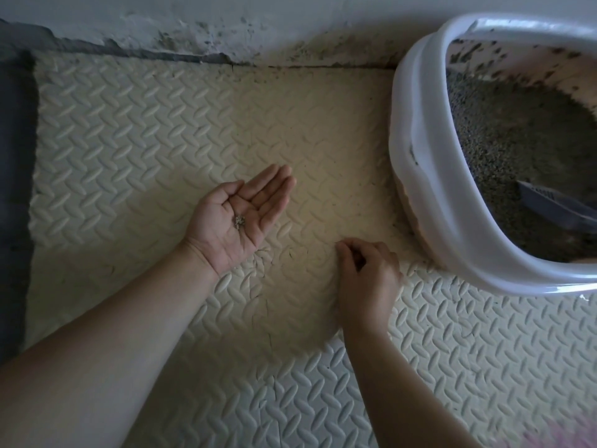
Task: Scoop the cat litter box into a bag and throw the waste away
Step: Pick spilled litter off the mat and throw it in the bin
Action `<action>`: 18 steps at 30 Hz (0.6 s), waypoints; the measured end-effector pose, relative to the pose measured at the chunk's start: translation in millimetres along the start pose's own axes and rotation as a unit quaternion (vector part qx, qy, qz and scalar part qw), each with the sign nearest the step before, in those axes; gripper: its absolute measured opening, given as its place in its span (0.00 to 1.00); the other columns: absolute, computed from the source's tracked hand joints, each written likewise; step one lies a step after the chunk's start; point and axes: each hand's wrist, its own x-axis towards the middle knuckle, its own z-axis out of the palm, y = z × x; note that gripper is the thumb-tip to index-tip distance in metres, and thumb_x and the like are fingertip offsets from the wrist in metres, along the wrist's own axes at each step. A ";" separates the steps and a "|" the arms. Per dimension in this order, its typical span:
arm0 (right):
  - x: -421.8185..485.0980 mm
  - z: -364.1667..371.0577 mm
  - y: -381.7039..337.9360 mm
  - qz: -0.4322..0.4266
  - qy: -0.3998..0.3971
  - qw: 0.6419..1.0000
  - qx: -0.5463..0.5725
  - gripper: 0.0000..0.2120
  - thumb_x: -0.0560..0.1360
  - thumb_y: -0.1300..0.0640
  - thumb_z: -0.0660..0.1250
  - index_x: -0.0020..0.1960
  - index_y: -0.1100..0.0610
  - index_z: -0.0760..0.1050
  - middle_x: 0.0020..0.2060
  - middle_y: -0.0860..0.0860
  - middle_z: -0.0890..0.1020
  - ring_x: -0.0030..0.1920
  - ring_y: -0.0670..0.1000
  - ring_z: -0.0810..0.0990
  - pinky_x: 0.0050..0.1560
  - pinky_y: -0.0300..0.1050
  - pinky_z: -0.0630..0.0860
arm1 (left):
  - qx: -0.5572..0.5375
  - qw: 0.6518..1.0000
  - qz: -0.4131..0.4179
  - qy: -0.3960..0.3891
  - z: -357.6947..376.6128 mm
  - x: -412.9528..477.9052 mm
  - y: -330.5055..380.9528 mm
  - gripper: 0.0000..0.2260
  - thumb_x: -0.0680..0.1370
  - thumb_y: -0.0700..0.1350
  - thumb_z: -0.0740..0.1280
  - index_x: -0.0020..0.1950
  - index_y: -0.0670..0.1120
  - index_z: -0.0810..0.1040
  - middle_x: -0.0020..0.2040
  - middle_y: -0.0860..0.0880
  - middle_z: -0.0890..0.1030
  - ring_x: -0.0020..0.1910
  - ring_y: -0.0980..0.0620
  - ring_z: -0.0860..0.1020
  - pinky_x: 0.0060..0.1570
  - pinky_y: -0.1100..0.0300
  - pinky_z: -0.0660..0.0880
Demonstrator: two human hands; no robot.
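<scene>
Foam mat [155, 130]; scoop [549, 206] in litter box [416, 163], lengthwise left-right.

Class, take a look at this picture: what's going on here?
A person seems to be gathering stray litter off the floor mat. The left hand is open, palm up, with a small clump of grains in it. The right hand, fingers curled, is down at the mat, apparently pinching up more; whether it holds any is unclear. The litter box stands to the right, with grey litter and a scoop lying in it.
</scene>
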 end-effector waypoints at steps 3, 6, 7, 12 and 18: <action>0.1 1.2 -2.2 -0.011 -0.003 1.000 -0.017 0.05 0.76 0.53 0.66 0.48 0.52 0.81 0.43 0.44 0.79 0.49 0.47 0.74 0.59 0.54 0.70 | 0.003 0.999 0.034 0.023 7.8 6.4 -10.5 0.22 0.79 0.44 0.50 0.61 0.32 0.77 0.63 0.37 0.77 0.64 0.40 0.75 0.64 0.50 0.72; -14.6 6.5 -25.4 -0.048 0.013 0.995 0.086 0.05 0.75 0.54 0.67 0.46 0.53 0.80 0.41 0.44 0.77 0.44 0.44 0.73 0.49 0.52 0.75 | 0.021 0.996 0.075 0.046 18.4 16.4 -25.4 0.23 0.77 0.45 0.51 0.55 0.33 0.80 0.60 0.39 0.79 0.58 0.42 0.79 0.59 0.51 0.75; -22.8 10.3 -38.1 -0.069 0.013 0.991 0.112 0.06 0.75 0.52 0.66 0.46 0.52 0.80 0.40 0.44 0.77 0.43 0.44 0.73 0.46 0.50 0.75 | 0.027 0.996 0.072 0.047 21.8 19.0 -29.9 0.23 0.77 0.45 0.51 0.54 0.34 0.81 0.59 0.39 0.80 0.57 0.43 0.80 0.59 0.51 0.75; -44.1 35.7 -70.1 -0.063 0.008 0.985 0.162 0.06 0.74 0.48 0.66 0.45 0.49 0.79 0.38 0.42 0.76 0.42 0.45 0.73 0.45 0.51 0.75 | 0.032 0.998 0.043 0.033 27.2 22.4 -42.7 0.24 0.79 0.45 0.48 0.57 0.34 0.80 0.61 0.40 0.79 0.60 0.44 0.78 0.62 0.52 0.72; -37.0 32.6 -67.1 -0.087 0.040 0.982 0.165 0.06 0.75 0.50 0.67 0.49 0.47 0.82 0.34 0.42 0.74 0.36 0.45 0.73 0.40 0.49 0.76 | 0.032 0.998 0.044 0.041 27.5 24.0 -41.0 0.24 0.78 0.45 0.49 0.55 0.33 0.80 0.60 0.38 0.79 0.57 0.42 0.79 0.58 0.50 0.75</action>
